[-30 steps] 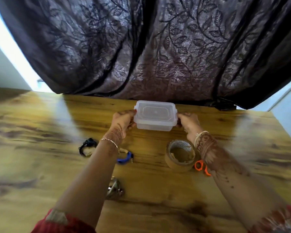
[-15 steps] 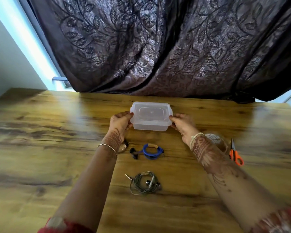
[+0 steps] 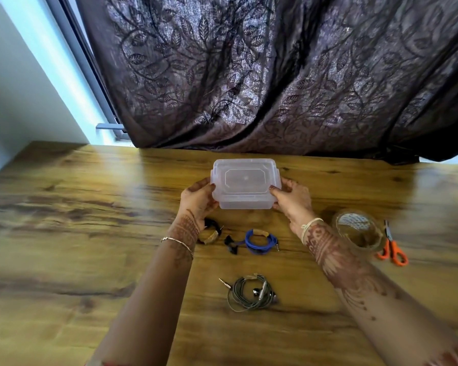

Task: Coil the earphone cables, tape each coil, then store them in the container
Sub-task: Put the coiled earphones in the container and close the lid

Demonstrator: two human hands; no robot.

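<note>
Container (image 3: 245, 182): clear box with its lid on, centre of the frame, standing on the surface (image 3: 64, 233) in front of the curtain (image 3: 275, 75).
Left hand (image 3: 198, 198): grips the box's left end, fingers (image 3: 208, 187) curled against the lid edge.
Right hand (image 3: 292, 200): grips the right end, thumb on the lid's near corner.
Black coil (image 3: 212, 233): just below the box, half hidden by the left wrist, with a tape band.
Blue coil (image 3: 259, 242): below the box at centre, taped at the top, plug sticking out right.
Grey coil (image 3: 250, 293): lower centre; I cannot tell if it is taped.
Tape roll (image 3: 360, 232) and scissors (image 3: 391, 247): right of the frame, side by side.
Step, as I judge it: opening the box so the coils can go in.
Risk, lid: a tight lid may give suddenly, and the light box could jump or skid on the glossy wood.
Risk, grey coil: if untaped, it may spring loose when lifted.
Risk, plugs: the protruding ends could catch the rim or stop the lid seating.
</note>
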